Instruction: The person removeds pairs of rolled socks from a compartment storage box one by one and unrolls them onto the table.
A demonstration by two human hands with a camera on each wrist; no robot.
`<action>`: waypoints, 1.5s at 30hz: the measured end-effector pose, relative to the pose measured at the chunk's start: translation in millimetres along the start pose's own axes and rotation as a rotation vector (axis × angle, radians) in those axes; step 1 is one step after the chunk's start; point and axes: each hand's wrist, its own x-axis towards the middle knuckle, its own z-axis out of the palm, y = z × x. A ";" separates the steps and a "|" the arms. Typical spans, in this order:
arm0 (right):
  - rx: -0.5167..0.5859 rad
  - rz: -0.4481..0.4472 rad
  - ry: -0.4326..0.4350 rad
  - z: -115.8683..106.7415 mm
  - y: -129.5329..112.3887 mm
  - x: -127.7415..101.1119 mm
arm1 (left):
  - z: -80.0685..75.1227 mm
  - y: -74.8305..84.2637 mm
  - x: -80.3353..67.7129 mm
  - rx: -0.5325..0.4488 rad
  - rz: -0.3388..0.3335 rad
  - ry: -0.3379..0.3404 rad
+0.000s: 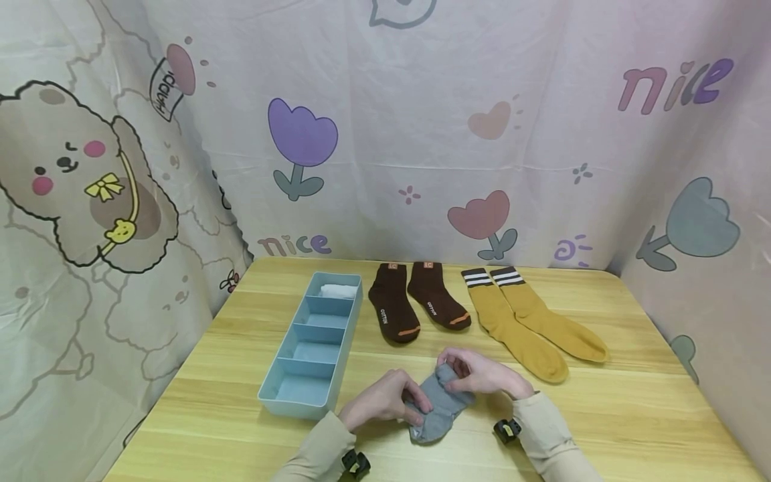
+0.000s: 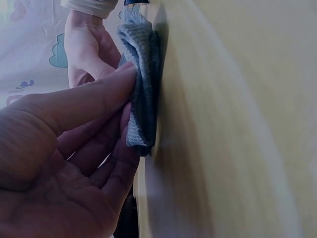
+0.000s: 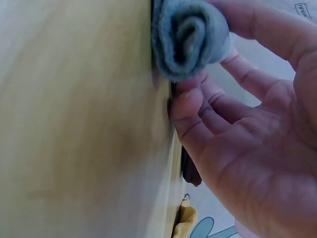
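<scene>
A pair of grey socks (image 1: 441, 410) lies on the table near its front, between the two hands. The left hand (image 1: 388, 400) pinches the near-left end between thumb and fingers; in the left wrist view the layered grey fabric (image 2: 142, 84) stands just off the wood. At the far end, the right hand (image 1: 482, 372) has its thumb and fingers curled about a rolled part. From the right wrist view, that roll (image 3: 190, 42) shows a spiral of fabric at its end, close over the table.
A light blue four-part box (image 1: 346, 361) stands left of the hands, a white rolled item (image 1: 338, 291) in its far compartment. Behind the hands lie two brown socks (image 1: 394, 304) and, farther right, two mustard socks (image 1: 518, 328) with striped cuffs. A printed curtain (image 1: 385, 134) hangs behind the table.
</scene>
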 end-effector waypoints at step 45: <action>-0.237 -0.043 0.215 0.1 4.9 -1.0 | 0.0 1.3 -2.9 -0.047 0.008 0.006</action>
